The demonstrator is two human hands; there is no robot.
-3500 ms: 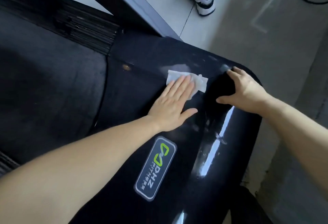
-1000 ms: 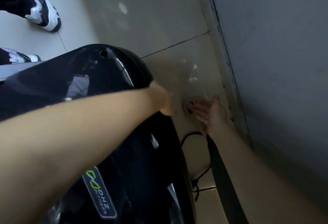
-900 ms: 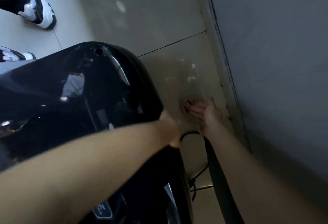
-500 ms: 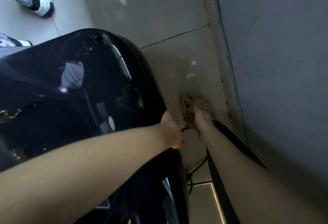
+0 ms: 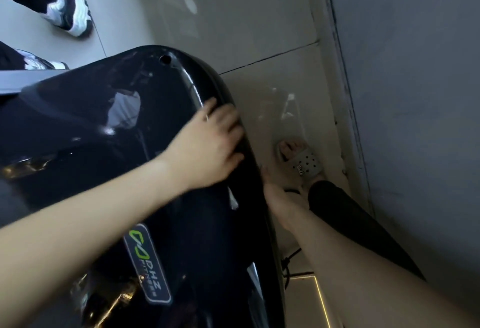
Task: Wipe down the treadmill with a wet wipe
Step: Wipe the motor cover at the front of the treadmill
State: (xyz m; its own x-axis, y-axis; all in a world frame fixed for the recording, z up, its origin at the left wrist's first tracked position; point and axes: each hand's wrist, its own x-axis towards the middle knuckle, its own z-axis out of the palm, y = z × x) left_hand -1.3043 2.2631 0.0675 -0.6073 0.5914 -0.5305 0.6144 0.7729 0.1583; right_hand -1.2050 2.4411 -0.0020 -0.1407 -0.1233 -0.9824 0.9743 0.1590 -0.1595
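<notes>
left hand spread on the treadmill cover's edge, right hand low beside it

nearest to us, both bare forearms reach forward, the left over the glossy black treadmill cover (image 5: 78,125) and the right down its outer side. between them, on the cover, we see a grey badge (image 5: 146,262) with a green mark and pale lettering. a thin black cable (image 5: 288,262) lies on the floor just beside the cover's lower edge.

a little further on, the right hand (image 5: 276,190) hangs low against the side of the cover, near the floor. its fingers are blurred and partly hidden by the cover's rim, so we cannot tell whether they are straight, curled, or holding anything. our black trouser leg (image 5: 350,223) and a foot in a grey perforated slipper (image 5: 304,164) stand just beyond it.

the left hand (image 5: 207,145) rests flat on the cover's rounded right edge, fingers spread and laid over the curve. we cannot make out the wet wipe. only a thin pale sliver shows by the forefinger, and we cannot tell what it is.

beyond the hand, a small round hole (image 5: 165,59) sits near the cover's far end. past that are pale floor tiles (image 5: 233,15), a grey wall (image 5: 415,67) on the right, and another person's black and white sneakers (image 5: 67,8) at the top left.
</notes>
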